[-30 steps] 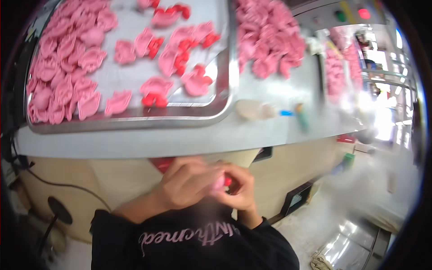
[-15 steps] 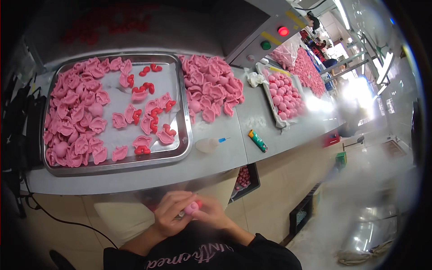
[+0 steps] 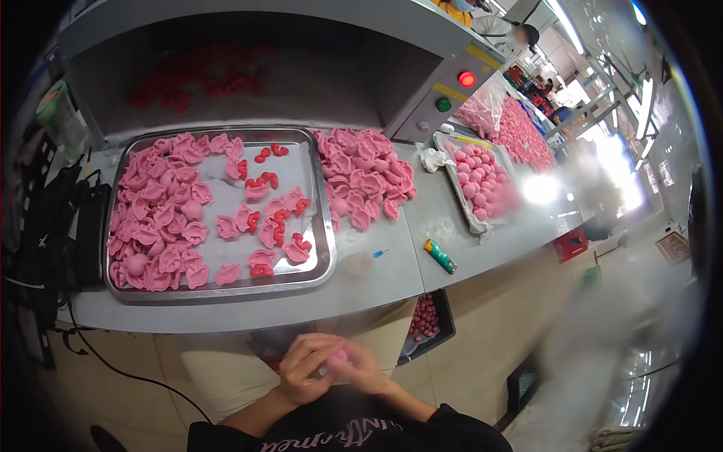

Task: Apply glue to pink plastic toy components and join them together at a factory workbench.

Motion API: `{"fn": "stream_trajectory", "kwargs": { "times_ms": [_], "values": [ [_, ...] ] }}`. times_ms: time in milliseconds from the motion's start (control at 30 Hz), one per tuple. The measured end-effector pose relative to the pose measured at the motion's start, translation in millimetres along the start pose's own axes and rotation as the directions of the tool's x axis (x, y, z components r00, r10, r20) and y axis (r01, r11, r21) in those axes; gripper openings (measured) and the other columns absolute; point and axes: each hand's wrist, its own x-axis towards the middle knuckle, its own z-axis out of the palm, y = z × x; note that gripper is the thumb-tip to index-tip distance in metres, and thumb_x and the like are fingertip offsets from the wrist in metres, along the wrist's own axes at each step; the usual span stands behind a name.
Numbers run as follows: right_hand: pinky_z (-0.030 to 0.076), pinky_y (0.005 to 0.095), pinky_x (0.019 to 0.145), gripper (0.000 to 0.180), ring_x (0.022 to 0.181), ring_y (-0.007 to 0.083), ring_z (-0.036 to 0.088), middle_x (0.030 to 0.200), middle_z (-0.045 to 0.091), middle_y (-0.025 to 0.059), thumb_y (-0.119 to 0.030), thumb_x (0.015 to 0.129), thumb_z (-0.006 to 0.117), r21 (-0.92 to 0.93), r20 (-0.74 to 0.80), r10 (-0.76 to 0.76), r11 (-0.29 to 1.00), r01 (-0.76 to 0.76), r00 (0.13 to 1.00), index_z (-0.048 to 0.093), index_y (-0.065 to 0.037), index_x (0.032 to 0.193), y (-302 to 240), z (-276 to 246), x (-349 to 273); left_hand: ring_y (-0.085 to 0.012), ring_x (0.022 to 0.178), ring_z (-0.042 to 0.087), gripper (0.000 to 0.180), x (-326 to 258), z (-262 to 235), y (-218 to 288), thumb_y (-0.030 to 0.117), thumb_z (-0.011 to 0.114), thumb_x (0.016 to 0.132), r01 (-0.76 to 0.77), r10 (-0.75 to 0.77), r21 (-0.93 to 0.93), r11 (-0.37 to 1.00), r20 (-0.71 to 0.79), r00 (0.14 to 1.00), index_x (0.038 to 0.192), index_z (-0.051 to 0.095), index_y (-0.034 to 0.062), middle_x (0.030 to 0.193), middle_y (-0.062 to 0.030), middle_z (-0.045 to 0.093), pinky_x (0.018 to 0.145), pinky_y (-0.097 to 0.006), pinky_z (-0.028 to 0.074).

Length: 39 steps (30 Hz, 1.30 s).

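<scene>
In front of my body, below the table edge, my left hand and my right hand are closed together around a small pink toy part. In the gap between the fingers only a little of its pink surface shows; the rest is hidden. Ahead of the hands lies a metal tray. On its left side is a heap of pink shell-like pieces; toward its right, several pink pieces carry red bow-shaped parts.
A second pile of pink shells lies right of the tray. Near the table edge are a squeeze bottle with a blue needle tip and a green lighter. A box of pink balls stands farther right, beside a grey cabinet with lit buttons.
The view has shifted, so more of the cabinet shows at the top. My fingers have closed further over the pink part, covering more of it.
</scene>
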Motion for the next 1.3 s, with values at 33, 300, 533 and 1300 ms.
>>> {"fn": "stream_trajectory", "kwargs": {
  "times_ms": [33, 300, 533, 1300],
  "values": [
    [0.041, 0.0238, 0.066, 0.025, 0.073, 0.0113, 0.050, 0.080, 0.054, 0.0044, -0.019, 0.079, 0.055, 0.018, -0.021, 0.009, 1.000, -0.009, 1.000, 0.052, 0.000, 0.096, 2, 0, 0, -0.0264, 0.080, 0.057, 0.039, 0, 1, 1, -0.002, 0.066, 0.056, -0.005, 0.005, -0.005, 1.000, 0.004, 1.000, 0.094, 0.059, -0.0006, 0.085, -0.0122, 0.058, 0.070, -0.032, 0.046],
    [0.039, 0.0219, 0.058, 0.024, 0.064, 0.0097, 0.049, 0.068, 0.053, 0.0023, -0.022, 0.074, 0.054, 0.170, -0.093, 0.057, 0.985, -0.041, 0.994, 0.055, 0.001, 0.082, -2, -6, 4, -0.0283, 0.087, 0.056, 0.041, 2, 2, 7, 0.000, 0.066, 0.057, 0.002, -0.001, -0.021, 1.000, 0.062, 0.998, 0.097, 0.057, -0.0018, 0.089, -0.0134, 0.057, 0.076, -0.034, 0.045],
    [0.032, 0.0203, 0.055, 0.029, 0.060, 0.0066, 0.041, 0.064, 0.046, -0.0023, -0.030, 0.078, 0.047, 0.322, 0.076, 0.049, 0.944, -0.070, 0.996, 0.052, -0.002, 0.072, 16, -3, 7, -0.0295, 0.090, 0.056, 0.045, 3, -7, 3, 0.001, 0.066, 0.060, -0.005, 0.024, -0.119, 0.993, 0.163, 0.986, 0.102, 0.054, -0.0043, 0.094, -0.0156, 0.058, 0.078, -0.035, 0.045],
    [0.043, 0.0249, 0.070, 0.028, 0.075, 0.0142, 0.055, 0.084, 0.057, 0.0108, -0.015, 0.079, 0.059, -0.230, -0.022, -0.092, 0.970, 0.084, 0.996, 0.046, 0.001, 0.097, -25, -7, 15, -0.0238, 0.080, 0.056, 0.033, -7, -6, -11, 0.009, 0.075, 0.056, 0.051, -0.049, 0.026, 0.998, -0.063, 0.997, 0.086, 0.062, 0.0026, 0.083, -0.0081, 0.062, 0.070, -0.031, 0.045]
  ]
}}
